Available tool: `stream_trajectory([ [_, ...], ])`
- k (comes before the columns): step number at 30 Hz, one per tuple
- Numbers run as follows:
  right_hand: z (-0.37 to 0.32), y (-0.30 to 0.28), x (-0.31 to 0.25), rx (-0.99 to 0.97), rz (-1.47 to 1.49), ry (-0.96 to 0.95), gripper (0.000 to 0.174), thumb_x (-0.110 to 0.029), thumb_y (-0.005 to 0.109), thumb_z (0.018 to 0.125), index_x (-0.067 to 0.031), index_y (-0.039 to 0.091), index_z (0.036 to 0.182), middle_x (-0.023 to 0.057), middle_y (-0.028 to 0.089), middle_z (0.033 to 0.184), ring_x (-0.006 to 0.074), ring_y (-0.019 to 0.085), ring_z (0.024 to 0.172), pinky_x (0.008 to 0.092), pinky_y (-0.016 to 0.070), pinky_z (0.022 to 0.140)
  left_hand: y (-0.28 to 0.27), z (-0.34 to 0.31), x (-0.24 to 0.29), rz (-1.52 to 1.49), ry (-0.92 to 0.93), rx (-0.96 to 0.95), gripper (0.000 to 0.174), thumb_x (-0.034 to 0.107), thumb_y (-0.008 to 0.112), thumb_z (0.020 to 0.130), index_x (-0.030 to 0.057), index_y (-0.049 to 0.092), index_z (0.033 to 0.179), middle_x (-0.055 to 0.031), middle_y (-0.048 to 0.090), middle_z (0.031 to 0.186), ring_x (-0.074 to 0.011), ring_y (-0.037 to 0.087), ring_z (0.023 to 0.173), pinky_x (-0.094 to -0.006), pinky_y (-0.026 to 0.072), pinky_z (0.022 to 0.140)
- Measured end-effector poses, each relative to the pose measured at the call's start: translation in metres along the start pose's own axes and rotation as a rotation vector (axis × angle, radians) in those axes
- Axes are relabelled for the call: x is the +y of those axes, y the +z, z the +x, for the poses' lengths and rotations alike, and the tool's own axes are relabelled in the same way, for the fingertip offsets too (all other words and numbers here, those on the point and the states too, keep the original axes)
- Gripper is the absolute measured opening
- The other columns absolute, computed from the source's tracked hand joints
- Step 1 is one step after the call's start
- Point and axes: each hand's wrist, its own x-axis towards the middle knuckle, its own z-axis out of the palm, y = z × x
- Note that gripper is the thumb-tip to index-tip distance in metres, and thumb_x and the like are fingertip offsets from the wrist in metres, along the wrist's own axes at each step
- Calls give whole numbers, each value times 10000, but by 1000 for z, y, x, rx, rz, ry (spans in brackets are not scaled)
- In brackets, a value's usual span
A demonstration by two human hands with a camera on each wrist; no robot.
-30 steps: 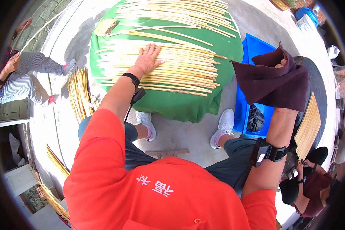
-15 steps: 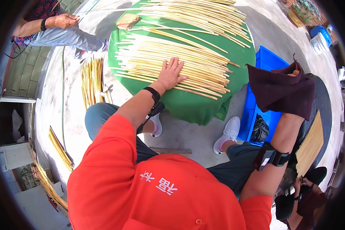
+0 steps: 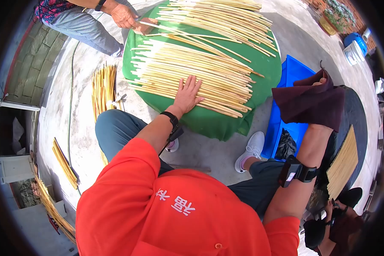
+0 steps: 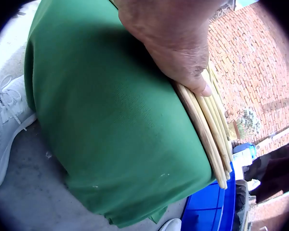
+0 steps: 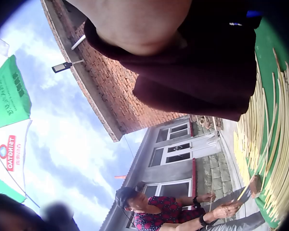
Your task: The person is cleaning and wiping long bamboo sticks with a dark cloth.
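Observation:
My left hand (image 3: 187, 94) rests flat, fingers spread, on the near row of pale yellow stalks (image 3: 222, 85), which lie side by side on a green cloth (image 3: 205, 123) over a round table. In the left wrist view the thumb (image 4: 202, 86) lies against the stalks' near edge. At the right, my right hand (image 3: 320, 81) holds a dark maroon cloth (image 3: 307, 104) up beside the table. The cloth drapes over most of that hand, so only some fingertips show. A second row of stalks (image 3: 222, 19) lies farther back.
Another person's hand (image 3: 123, 16) holds a stalk beside a brick (image 3: 145, 26) at the table's far left. A blue crate (image 3: 271, 143) with a black bag stands at the right, near a flat panel of stalks (image 3: 343, 162). A stalk bundle (image 3: 102, 89) stands at the left.
The other person has come closer to the table and brought a long stalk over its far left side. My left hand has slid toward the near edge of the row; my right still holds the cloth.

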Motion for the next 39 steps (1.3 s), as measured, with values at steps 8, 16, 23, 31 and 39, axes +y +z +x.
stream_trajectory([
  [8, -6, 13, 19, -65, 1208, 183, 210, -175, 515, 849, -6, 577, 958, 112, 599, 953, 216, 588, 879, 301, 473, 753, 0, -9, 5, -11, -26, 7, 665, 473, 461, 840, 89, 284, 1352, -178, 249, 1400, -310, 196, 1316, -494, 140, 1058],
  [16, -6, -11, -43, -2, 108, 144, 169, -145, 531, 845, -18, 582, 944, 112, 596, 937, 216, 581, 886, 324, 472, 730, -2, -18, 9, -49, -20, 56, 662, 443, 473, 840, 87, 272, 1360, -171, 251, 1402, -305, 198, 1316, -478, 128, 1066],
  [23, -5, 11, 25, -138, 1775, 391, 295, -197, 402, 904, -8, 501, 1108, 142, 572, 1017, 228, 577, 902, 328, 474, 774, 1, -28, 13, -63, -40, 51, 672, 440, 480, 835, 84, 268, 1363, -178, 242, 1404, -317, 198, 1315, -475, 135, 1065],
  [31, -2, 15, 29, -160, 1876, 489, 290, -195, 417, 898, 4, 528, 1077, 135, 590, 999, 216, 580, 903, 313, 472, 755, -2, -39, 17, -61, -41, 54, 679, 438, 494, 823, 81, 278, 1359, -191, 233, 1404, -324, 188, 1317, -474, 133, 1066],
  [39, -2, -1, -23, 71, 625, 154, 281, -256, 529, 839, 12, 610, 863, 76, 634, 748, 202, 602, 672, 281, 458, 604, -3, -29, 20, -61, -57, 65, 694, 449, 509, 814, 78, 282, 1354, -187, 246, 1397, -325, 200, 1311, -492, 139, 1058],
])
